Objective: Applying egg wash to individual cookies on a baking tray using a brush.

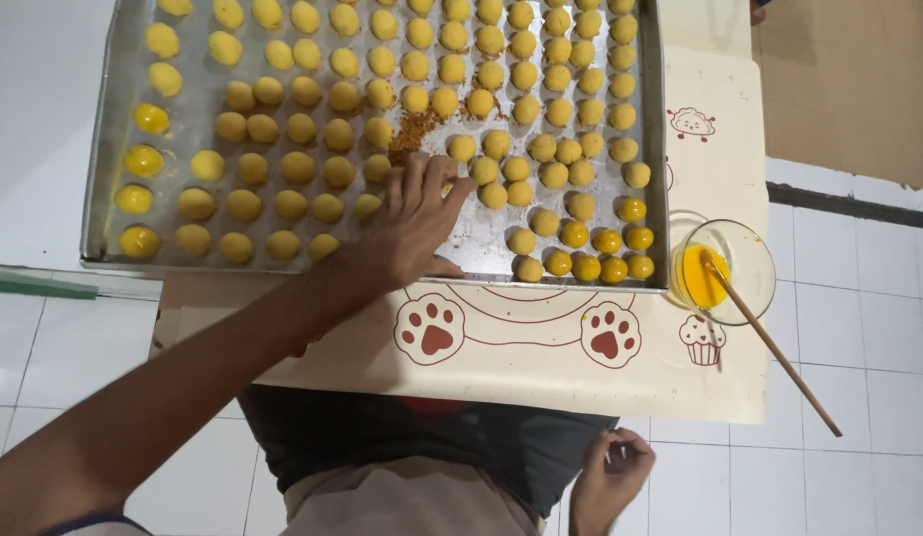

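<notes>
The left hand [414, 220] lies spread, fingers splayed, on the metal baking tray [102, 199] among rows of yellow dough balls [298, 167], just below a patch of brown crumbs [412, 133]. The right hand [612, 474] curls loosely at the lap, holding nothing. A glass bowl of egg wash [724, 270] with a brush [774, 347] stands right of the tray.

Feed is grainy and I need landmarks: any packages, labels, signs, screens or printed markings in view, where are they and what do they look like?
No packages, labels, signs or screens; only prints on the cream baking mat under the metal tray.
Paw prints: two, brown-red, below the tray's near edge, joined by curved lines.
Cupcake drawing: small, outlined, below the glass bowl.
Dumpling-like drawing: outlined, right of the tray.
</notes>
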